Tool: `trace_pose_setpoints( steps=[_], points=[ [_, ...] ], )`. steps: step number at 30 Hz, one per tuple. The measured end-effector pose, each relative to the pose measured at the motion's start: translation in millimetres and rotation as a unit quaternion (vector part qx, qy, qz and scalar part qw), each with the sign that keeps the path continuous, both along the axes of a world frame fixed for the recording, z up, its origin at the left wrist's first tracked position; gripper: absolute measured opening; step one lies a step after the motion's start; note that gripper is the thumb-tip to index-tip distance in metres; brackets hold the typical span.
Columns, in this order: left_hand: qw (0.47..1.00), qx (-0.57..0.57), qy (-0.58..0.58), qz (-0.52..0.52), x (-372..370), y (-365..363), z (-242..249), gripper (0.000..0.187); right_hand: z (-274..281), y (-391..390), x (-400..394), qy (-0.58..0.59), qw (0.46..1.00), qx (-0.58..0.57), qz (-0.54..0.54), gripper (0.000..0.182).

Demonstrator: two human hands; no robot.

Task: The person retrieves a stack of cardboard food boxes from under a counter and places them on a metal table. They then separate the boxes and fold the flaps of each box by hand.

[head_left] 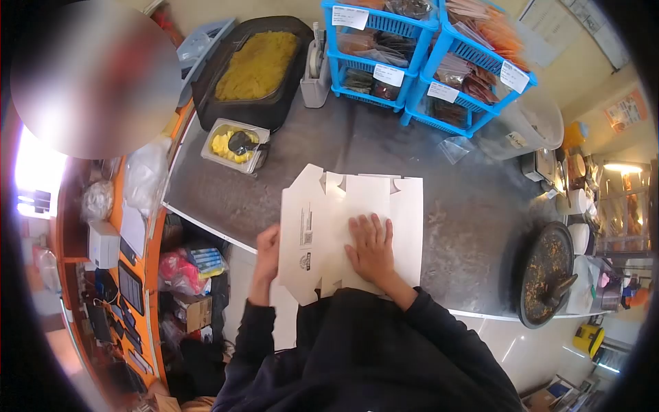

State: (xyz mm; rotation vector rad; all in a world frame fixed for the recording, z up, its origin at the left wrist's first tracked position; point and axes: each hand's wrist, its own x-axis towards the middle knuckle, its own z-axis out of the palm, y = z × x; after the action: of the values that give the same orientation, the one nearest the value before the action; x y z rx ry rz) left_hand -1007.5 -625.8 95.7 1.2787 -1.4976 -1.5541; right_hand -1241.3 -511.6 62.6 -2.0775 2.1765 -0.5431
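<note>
A flat white cardboard food box (pixel 405 226), unfolded with creases, slots and dark print on its left panel, lies at the front edge of the dark metal table (pixel 460 226). My left hand (pixel 266 259) is at the box's left edge with its fingers curled around it; the fingertips are partly hidden. Flat on the middle panel rests my right hand (pixel 373 250), its fingers stretched out and slightly apart. The box's near edge reaches my dark clothing.
Behind the box stand a small tub (pixel 237 145) of yellow spread, a black tray (pixel 206 89) with yellow food, a grey utensil holder (pixel 316 86) and blue stacked baskets (pixel 405 65) of packets. A stone mortar dish (pixel 542 275) sits at right; an orange shelf (pixel 152 275) runs along the left.
</note>
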Motion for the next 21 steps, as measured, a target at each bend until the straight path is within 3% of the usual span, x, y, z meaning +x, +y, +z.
trace_pose_setpoints(
  steps=[2, 4, 5, 6, 7, 9, 12, 15, 18, 21],
  points=[
    [0.987, 0.07, 0.14, 0.037, -39, 4, -23, 0.032, 0, 0, 0, 0.01, 1.0, 0.019, 0.003, 0.062],
    [0.983, -0.128, 0.13, -0.027, -104, 11, -1, 0.061, -2, 1, -4, 0.024, 0.999, 0.041, 0.023, 0.062],
    [0.985, -0.094, 0.124, -0.072, -120, 9, -15, 0.088, -5, 2, -7, 0.03, 0.997, 0.056, 0.043, 0.062],
    [0.973, -0.095, 0.19, -0.089, -135, 13, -12, 0.095, -8, 4, -10, 0.035, 0.995, 0.07, 0.062, 0.061],
    [0.969, -0.203, 0.038, -0.135, -142, 18, -16, 0.099, -8, 13, -13, 0.034, 0.993, 0.086, 0.076, 0.061],
    [0.946, -0.28, -0.125, -0.109, -171, 37, 3, 0.095, -3, 29, -16, 0.032, 0.991, 0.098, 0.084, 0.061],
    [0.91, -0.295, -0.271, -0.107, -195, 47, 2, 0.09, 5, 36, -19, 0.025, 0.993, 0.092, 0.062, 0.061],
    [0.925, -0.303, -0.215, -0.075, -190, 47, -25, 0.083, 5, 35, -19, 0.021, 0.995, 0.086, 0.044, 0.061],
    [0.946, -0.295, -0.119, -0.055, -179, 45, -20, 0.075, 7, 35, -20, 0.018, 0.996, 0.086, 0.022, 0.061],
    [0.974, -0.195, 0.11, -0.037, -167, 40, -2, 0.069, 7, 26, -16, 0.014, 0.998, 0.06, 0.0, 0.061]
  ],
)
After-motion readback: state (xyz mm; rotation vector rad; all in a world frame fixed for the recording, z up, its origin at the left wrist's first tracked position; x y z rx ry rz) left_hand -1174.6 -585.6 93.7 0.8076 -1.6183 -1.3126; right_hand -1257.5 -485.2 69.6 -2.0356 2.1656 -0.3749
